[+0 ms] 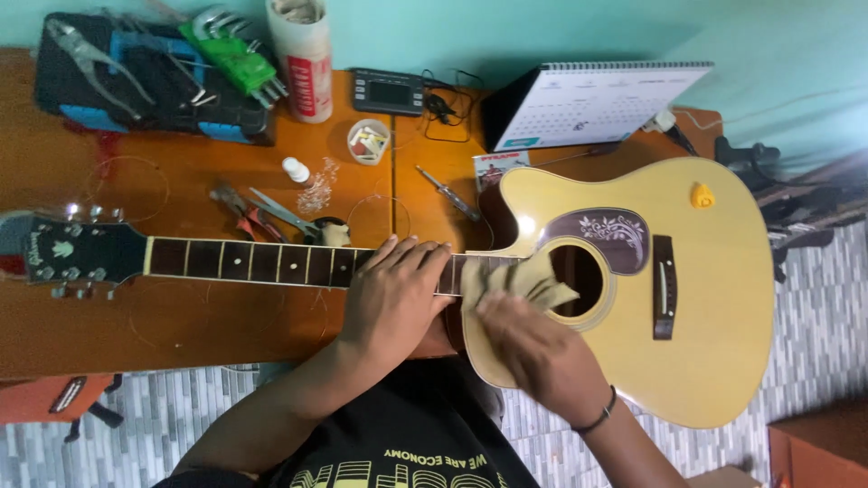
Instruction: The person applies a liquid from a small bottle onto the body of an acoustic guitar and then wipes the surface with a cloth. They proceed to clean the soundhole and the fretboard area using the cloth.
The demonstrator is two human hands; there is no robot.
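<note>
**Inspector:** State the position of the work piece.

**Me:** The pale yellow acoustic guitar with a dark fingerboard and no strings fitted (633, 298) lies flat across the orange-brown wooden table (181, 334), headstock at nine o'clock, body overhanging the table edge toward three o'clock.

**Inspector:** Your left hand?

**Me:** My left hand (393, 294) rests palm down over the neck, just at nine o'clock of the neck joint. The fingers (411, 251) lie nearly flat across the fingerboard, pressing rather than gripping; nothing is held in them.

**Inspector:** And the right?

**Me:** My right hand (533, 348) presses a crumpled cream-coloured cloth (520, 280) against the upper frets, at nine o'clock of the sound hole. Whether the fingers are closed round the cloth or only bearing on it, I cannot tell; the cloth hides them.

**Inspector:** Step in hand, in your judgement?

**Me:** Wiping the fingerboard's body end, the neck held steady.

**Inspector:** What does the next move call for?

**Me:** I judge: firm left pressure so the overhanging body does not tip, and cloth strokes kept between frets.

**Inspector:** Surroundings?

**Me:** Red-handled cutters (249, 212) and a small white bottle (295, 170) lie at twelve o'clock of the neck, apart from it.
</note>
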